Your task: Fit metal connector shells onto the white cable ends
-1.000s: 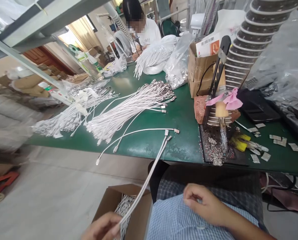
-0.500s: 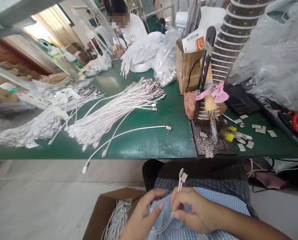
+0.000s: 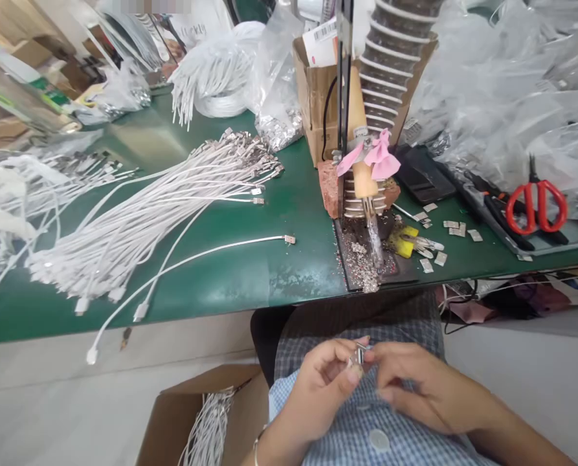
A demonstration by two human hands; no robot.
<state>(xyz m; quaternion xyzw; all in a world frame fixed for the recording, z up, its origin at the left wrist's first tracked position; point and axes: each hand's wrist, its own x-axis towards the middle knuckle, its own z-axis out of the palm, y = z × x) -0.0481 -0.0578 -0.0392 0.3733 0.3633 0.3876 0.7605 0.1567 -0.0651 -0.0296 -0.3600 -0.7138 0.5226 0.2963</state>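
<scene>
In the lower middle of the head view, my left hand (image 3: 323,383) is closed, pinching a small metal USB connector (image 3: 360,355) between thumb and fingers. No cable shows behind the connector; the hand covers that part. My right hand (image 3: 417,382) comes in from the right, its index fingertip against the connector's side. Its thumb stands apart from that finger and I see nothing held between them. Both hands are over my lap, just below the bench edge. A single white cable (image 3: 206,254) lies on the green bench, its plug hanging past the front edge.
White cables (image 3: 138,220) are bundled on the green bench (image 3: 240,278). A soldering iron (image 3: 366,188) with pink cloth stands over a dirty black pad by a brick (image 3: 328,188). Red-handled cutters (image 3: 536,207) lie right. An open carton (image 3: 155,414) holds cables. A person sits opposite.
The connector ends that stuck up from my right hand are gone from there; my left hand now pinches a connector. My hands have come together. The view has shifted right and down.
</scene>
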